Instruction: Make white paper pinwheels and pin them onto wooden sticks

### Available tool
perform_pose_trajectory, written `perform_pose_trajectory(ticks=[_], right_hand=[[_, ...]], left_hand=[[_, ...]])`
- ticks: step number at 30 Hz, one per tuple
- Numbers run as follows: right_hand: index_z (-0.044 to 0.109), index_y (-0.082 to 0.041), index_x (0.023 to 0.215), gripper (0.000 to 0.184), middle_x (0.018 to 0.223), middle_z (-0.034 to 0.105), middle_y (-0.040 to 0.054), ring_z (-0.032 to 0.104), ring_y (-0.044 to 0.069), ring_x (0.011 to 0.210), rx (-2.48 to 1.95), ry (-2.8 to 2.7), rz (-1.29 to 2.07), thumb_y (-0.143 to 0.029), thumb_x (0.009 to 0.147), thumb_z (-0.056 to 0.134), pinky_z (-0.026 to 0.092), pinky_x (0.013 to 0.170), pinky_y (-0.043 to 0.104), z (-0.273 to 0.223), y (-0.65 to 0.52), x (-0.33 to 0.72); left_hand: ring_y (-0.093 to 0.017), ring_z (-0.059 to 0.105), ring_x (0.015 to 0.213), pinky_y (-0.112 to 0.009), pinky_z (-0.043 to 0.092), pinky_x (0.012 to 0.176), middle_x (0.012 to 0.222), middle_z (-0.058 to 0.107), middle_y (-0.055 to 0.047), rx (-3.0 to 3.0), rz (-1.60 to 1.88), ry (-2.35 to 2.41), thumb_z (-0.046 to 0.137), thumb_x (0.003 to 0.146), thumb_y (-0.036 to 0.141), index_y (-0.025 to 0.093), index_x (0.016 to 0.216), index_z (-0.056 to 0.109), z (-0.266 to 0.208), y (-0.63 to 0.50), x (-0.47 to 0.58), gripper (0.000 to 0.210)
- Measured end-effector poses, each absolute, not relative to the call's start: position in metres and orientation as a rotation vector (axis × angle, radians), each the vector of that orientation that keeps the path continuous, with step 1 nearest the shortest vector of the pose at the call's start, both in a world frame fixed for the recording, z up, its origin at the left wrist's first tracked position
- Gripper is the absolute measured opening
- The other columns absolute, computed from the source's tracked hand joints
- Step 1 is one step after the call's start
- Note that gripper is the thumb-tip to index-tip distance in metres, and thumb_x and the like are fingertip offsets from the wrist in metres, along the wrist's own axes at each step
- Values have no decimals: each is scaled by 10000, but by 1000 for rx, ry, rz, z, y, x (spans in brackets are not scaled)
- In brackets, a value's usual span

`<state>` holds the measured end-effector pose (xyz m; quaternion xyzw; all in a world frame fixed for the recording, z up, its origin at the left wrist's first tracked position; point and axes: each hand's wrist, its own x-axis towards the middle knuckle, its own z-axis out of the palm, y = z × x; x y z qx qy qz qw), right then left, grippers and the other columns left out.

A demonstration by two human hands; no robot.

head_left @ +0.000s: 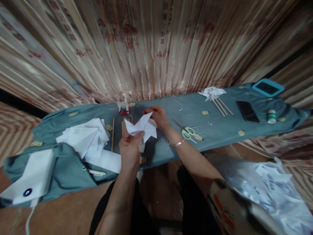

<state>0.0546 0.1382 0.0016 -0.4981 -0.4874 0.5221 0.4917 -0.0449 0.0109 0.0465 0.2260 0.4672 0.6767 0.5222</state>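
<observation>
A folded white paper pinwheel [144,123] is held above the table's middle. My left hand [130,147] is closed on its lower left, with the thumb pressed on the front of the paper. At the pinwheel's upper right, my right hand [157,117] has its fingers curled in at the paper's edge, their tips partly hidden. Thin wooden sticks [123,127] lie in a bundle behind the pinwheel, partly covered by it. A single stick [112,134] lies to their left. Beyond the bundle stands a small red and white open box [124,108], its contents dark and too small to name.
White paper sheets [85,138] lie piled at left, near a white device [40,173] with a cable. Green-handled scissors [187,131] rest right of my wrist. Farther right are finished pinwheels on sticks [212,93], a phone [247,111], a small bottle [271,116] and a blue-framed object [268,87].
</observation>
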Motion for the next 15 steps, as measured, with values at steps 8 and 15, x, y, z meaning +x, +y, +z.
perform_pose_trajectory(ticks=[8,15], right_hand=[[671,-186,603,174,671,704,28,660,131,630,-1138,-768,1402,-238,555,830,574,644,259,-15,64,129],[709,-217,644,254,656,715,22,668,162,607,-1270,-961,1276,-368,515,866,593,641,325,-20,45,154]], left_hand=[[-168,679,800,-309,499,813,813,738,-17,530,1569,1042,833,495,219,179,865,704,40,8,-33,394],[-168,676,798,-323,497,830,843,739,-21,516,1552,982,843,471,212,183,880,701,37,7,-24,434]])
